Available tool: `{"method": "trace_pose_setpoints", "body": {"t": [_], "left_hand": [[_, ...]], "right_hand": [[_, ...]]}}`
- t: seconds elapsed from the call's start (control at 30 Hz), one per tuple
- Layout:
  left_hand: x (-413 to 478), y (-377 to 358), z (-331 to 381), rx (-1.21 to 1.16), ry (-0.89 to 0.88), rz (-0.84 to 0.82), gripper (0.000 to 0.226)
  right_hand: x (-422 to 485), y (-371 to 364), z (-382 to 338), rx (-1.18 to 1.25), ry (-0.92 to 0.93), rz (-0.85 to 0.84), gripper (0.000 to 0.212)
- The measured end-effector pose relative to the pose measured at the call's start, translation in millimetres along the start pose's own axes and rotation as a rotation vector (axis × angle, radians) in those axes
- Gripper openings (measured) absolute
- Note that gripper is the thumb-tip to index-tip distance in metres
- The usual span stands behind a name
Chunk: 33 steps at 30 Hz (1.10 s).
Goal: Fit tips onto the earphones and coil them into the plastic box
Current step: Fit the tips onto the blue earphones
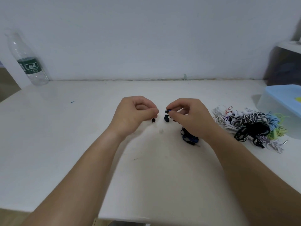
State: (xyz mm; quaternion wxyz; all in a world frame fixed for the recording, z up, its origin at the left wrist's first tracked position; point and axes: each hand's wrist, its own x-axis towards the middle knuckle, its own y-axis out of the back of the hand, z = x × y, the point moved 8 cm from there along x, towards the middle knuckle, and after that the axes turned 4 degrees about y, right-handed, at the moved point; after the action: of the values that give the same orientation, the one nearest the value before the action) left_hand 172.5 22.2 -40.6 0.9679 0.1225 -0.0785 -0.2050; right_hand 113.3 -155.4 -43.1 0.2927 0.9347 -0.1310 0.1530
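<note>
Tip-fitting is the step in hand, as I judge it. The right hand (187,115) pinches one earbud (168,111) of a blue-and-black pair between thumb and forefinger, its nozzle turned toward the left hand (135,113). The second earbud (166,119) hangs just below.

The left hand's fingers are curled, thumb against forefinger, but I cannot tell whether anything is pinched there. A small black tip (153,120) shows just under that thumb — held or lying on the counter (81,128), I cannot say.

The pair's cable (189,137) lies bunched beneath the right wrist, with its plug (196,145) poking out. Further right sits a tangled pile of earphones (249,126), and just behind it the plastic box (283,101) with a pale blue lid on.

The next move likely calls for meeting tip and nozzle squarely, then pressing until the soft rim seats — a small, slippery part that is easy to drop. Coiling and boxing are not yet begun for this pair.
</note>
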Motion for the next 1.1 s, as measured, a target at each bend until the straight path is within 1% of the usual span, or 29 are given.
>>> {"method": "trace_pose_setpoints", "body": {"t": [0.17,0.33,0.5,0.63,0.83,1.1], "left_hand": [[0.3,-10.7,-3.2,0.029,0.018,0.020,0.012],[0.4,-13.4,-4.9,0.018,-0.001,0.029,0.014],[0.2,-15.1,-4.3,-0.028,0.006,0.024,0.016],[0.4,-15.8,-3.4,-0.066,0.006,0.006,0.017],[0.8,-16.3,-5.9,-0.100,0.028,-0.018,0.018],[-1.5,-18.9,-4.3,-0.125,0.031,-0.046,0.011]], "right_hand": [[-0.2,0.7,1.5,0.106,-0.014,0.002,0.013],[-2.7,-3.8,-6.1,0.204,0.023,-0.062,0.015],[-3.1,-8.4,-5.7,0.150,0.041,-0.088,0.018],[-2.7,-4.1,-6.0,0.130,0.041,-0.047,0.019],[-1.6,-4.3,-0.8,0.156,0.009,-0.027,0.012],[-0.2,-3.4,4.3,0.252,-0.001,-0.018,0.007]]}}
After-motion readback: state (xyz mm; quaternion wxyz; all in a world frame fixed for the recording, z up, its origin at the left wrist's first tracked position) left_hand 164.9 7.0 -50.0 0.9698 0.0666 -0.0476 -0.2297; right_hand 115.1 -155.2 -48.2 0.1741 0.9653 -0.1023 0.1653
